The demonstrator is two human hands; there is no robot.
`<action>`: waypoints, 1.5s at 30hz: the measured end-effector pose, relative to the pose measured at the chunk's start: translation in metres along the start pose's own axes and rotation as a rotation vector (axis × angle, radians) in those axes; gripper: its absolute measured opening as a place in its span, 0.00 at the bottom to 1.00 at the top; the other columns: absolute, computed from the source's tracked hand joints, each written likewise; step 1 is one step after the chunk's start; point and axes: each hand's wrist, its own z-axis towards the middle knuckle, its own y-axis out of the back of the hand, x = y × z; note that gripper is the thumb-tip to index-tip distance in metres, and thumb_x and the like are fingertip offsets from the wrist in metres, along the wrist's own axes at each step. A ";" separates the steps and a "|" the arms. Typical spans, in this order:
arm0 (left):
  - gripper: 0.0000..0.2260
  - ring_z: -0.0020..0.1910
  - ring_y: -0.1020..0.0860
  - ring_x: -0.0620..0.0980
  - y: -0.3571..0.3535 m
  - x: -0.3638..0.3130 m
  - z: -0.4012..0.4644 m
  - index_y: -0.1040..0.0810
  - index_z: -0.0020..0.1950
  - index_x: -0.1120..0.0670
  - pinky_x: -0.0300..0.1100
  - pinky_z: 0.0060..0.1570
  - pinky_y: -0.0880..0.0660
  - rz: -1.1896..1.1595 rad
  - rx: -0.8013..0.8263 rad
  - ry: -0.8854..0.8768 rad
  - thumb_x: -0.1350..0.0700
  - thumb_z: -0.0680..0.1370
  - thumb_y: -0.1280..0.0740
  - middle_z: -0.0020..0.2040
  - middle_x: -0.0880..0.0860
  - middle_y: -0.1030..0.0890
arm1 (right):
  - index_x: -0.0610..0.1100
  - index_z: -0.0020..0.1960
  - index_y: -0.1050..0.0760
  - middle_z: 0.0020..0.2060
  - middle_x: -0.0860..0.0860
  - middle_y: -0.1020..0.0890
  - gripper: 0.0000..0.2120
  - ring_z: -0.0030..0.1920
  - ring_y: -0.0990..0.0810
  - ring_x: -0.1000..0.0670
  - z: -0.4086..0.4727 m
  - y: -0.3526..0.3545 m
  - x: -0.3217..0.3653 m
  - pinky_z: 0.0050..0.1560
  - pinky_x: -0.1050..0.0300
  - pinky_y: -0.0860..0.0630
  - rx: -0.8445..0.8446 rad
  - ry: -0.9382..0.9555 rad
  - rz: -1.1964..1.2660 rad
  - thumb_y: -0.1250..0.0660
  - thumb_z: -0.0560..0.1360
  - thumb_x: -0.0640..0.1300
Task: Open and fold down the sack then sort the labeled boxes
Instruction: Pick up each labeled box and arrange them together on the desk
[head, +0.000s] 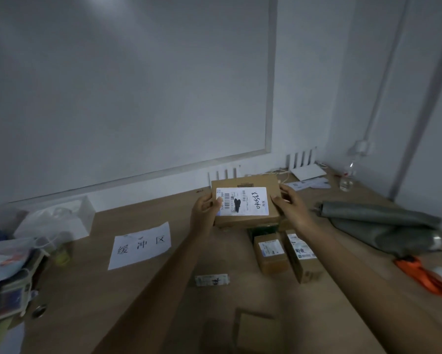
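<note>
parcel sorting room, labelled boxes, desk

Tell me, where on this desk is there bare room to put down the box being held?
Bare wood lies between the paper sign and the small boxes, around the packet. The cluttered left edge and the sack with scissors are crowded.

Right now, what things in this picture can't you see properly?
All from the head view:
- Big box held up by the left hand and right hand: the small print on its label is too tiny; its underside is hidden.
- Two small boxes on the table: their labels are blurred.
- Bags and clutter at the left edge: blurred and cut off.
- Orange tool: smeared near the right edge.
</note>
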 end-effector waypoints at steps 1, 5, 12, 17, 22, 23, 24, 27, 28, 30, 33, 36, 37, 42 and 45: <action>0.10 0.53 0.19 0.54 -0.008 0.003 -0.002 0.24 0.57 0.55 0.53 0.53 0.21 0.005 0.006 0.013 0.53 0.78 0.33 0.56 0.56 0.19 | 0.46 0.72 0.35 0.65 0.45 0.27 0.22 0.56 0.26 0.48 -0.001 0.007 -0.005 0.46 0.58 0.25 -0.012 -0.007 0.014 0.37 0.79 0.42; 0.12 0.50 0.20 0.52 -0.041 0.021 -0.007 0.23 0.59 0.58 0.46 0.48 0.20 -0.015 0.035 0.080 0.55 0.77 0.32 0.54 0.55 0.19 | 0.45 0.71 0.33 0.62 0.43 0.25 0.21 0.56 0.24 0.46 -0.003 0.034 -0.030 0.52 0.53 0.25 -0.042 -0.073 0.029 0.36 0.78 0.40; 0.10 0.52 0.20 0.51 -0.092 0.059 -0.029 0.25 0.58 0.57 0.33 0.37 0.22 -0.100 0.145 0.272 0.56 0.78 0.33 0.55 0.55 0.20 | 0.46 0.68 0.30 0.60 0.45 0.22 0.20 0.57 0.22 0.46 -0.010 0.076 -0.085 0.59 0.48 0.24 -0.041 -0.191 -0.028 0.35 0.77 0.41; 0.14 0.47 0.21 0.48 -0.113 0.099 -0.043 0.26 0.60 0.58 0.32 0.36 0.22 -0.092 0.176 0.416 0.55 0.77 0.32 0.56 0.55 0.20 | 0.49 0.60 0.29 0.49 0.50 0.22 0.13 0.50 0.22 0.49 -0.016 0.090 -0.131 0.47 0.57 0.26 -0.064 -0.336 0.003 0.35 0.77 0.39; 0.17 0.50 0.22 0.50 -0.121 0.140 -0.050 0.28 0.64 0.56 0.39 0.41 0.24 -0.026 0.166 0.513 0.53 0.77 0.32 0.58 0.55 0.21 | 0.43 0.65 0.28 0.53 0.42 0.20 0.17 0.49 0.19 0.44 -0.013 0.085 -0.178 0.52 0.49 0.22 -0.007 -0.430 -0.004 0.35 0.77 0.38; 0.17 0.51 0.22 0.51 -0.120 0.147 -0.050 0.28 0.64 0.56 0.41 0.44 0.24 -0.001 0.153 0.524 0.53 0.77 0.32 0.58 0.54 0.21 | 0.41 0.65 0.28 0.55 0.40 0.20 0.17 0.52 0.20 0.41 -0.010 0.081 -0.187 0.55 0.46 0.23 0.005 -0.446 -0.011 0.35 0.77 0.38; 0.18 0.53 0.22 0.52 -0.119 0.156 -0.048 0.27 0.64 0.56 0.45 0.49 0.23 0.027 0.141 0.538 0.52 0.77 0.32 0.59 0.54 0.21 | 0.39 0.64 0.27 0.56 0.38 0.21 0.16 0.54 0.20 0.38 -0.009 0.077 -0.196 0.57 0.44 0.24 0.021 -0.457 -0.020 0.35 0.76 0.37; 0.20 0.57 0.22 0.53 -0.113 0.178 -0.045 0.27 0.65 0.53 0.54 0.61 0.25 0.111 0.100 0.589 0.49 0.76 0.31 0.59 0.53 0.21 | 0.37 0.63 0.28 0.57 0.38 0.20 0.15 0.58 0.21 0.39 -0.002 0.060 -0.225 0.59 0.46 0.24 0.073 -0.491 -0.012 0.35 0.77 0.36; 0.19 0.56 0.22 0.53 -0.112 0.186 -0.044 0.26 0.64 0.53 0.55 0.61 0.25 0.126 0.085 0.604 0.49 0.75 0.31 0.59 0.53 0.21 | 0.37 0.64 0.28 0.57 0.40 0.20 0.16 0.58 0.21 0.41 -0.001 0.055 -0.232 0.57 0.49 0.24 0.081 -0.502 -0.009 0.35 0.77 0.36; 0.17 0.54 0.22 0.52 -0.110 0.196 -0.041 0.26 0.62 0.54 0.54 0.60 0.25 0.136 0.064 0.623 0.50 0.76 0.31 0.57 0.53 0.21 | 0.37 0.63 0.30 0.55 0.43 0.20 0.14 0.54 0.21 0.46 0.002 0.045 -0.244 0.50 0.58 0.24 0.098 -0.520 -0.013 0.36 0.78 0.36; 0.18 0.55 0.22 0.53 -0.111 0.212 -0.037 0.27 0.62 0.54 0.54 0.60 0.24 0.150 0.050 0.657 0.49 0.76 0.31 0.58 0.54 0.21 | 0.43 0.60 0.32 0.47 0.50 0.25 0.10 0.51 0.26 0.51 0.007 0.037 -0.261 0.46 0.62 0.29 0.116 -0.558 -0.007 0.38 0.79 0.38; 0.21 0.58 0.22 0.54 -0.119 0.224 -0.032 0.27 0.64 0.56 0.54 0.60 0.24 0.194 0.059 0.663 0.48 0.75 0.31 0.60 0.55 0.21 | 0.44 0.63 0.33 0.51 0.51 0.24 0.12 0.51 0.27 0.51 0.015 0.036 -0.279 0.47 0.62 0.30 0.115 -0.560 -0.030 0.39 0.80 0.41; 0.21 0.57 0.22 0.54 -0.124 0.227 -0.030 0.26 0.64 0.56 0.54 0.59 0.24 0.206 0.065 0.665 0.48 0.75 0.30 0.59 0.54 0.21 | 0.42 0.66 0.32 0.54 0.49 0.23 0.15 0.51 0.25 0.50 0.018 0.037 -0.286 0.45 0.62 0.28 0.113 -0.570 -0.040 0.39 0.80 0.41; 0.17 0.56 0.22 0.52 -0.150 0.236 -0.024 0.26 0.61 0.55 0.49 0.59 0.25 0.277 0.168 0.665 0.49 0.76 0.31 0.58 0.53 0.21 | 0.38 0.69 0.34 0.54 0.45 0.23 0.19 0.58 0.23 0.44 0.032 0.055 -0.307 0.50 0.58 0.28 0.082 -0.590 -0.076 0.39 0.80 0.40; 0.15 0.53 0.24 0.49 -0.161 0.243 -0.023 0.27 0.61 0.56 0.45 0.55 0.26 0.275 0.203 0.703 0.51 0.77 0.32 0.54 0.50 0.23 | 0.39 0.72 0.37 0.56 0.48 0.28 0.21 0.57 0.27 0.48 0.037 0.064 -0.310 0.56 0.56 0.31 0.058 -0.599 -0.078 0.40 0.80 0.40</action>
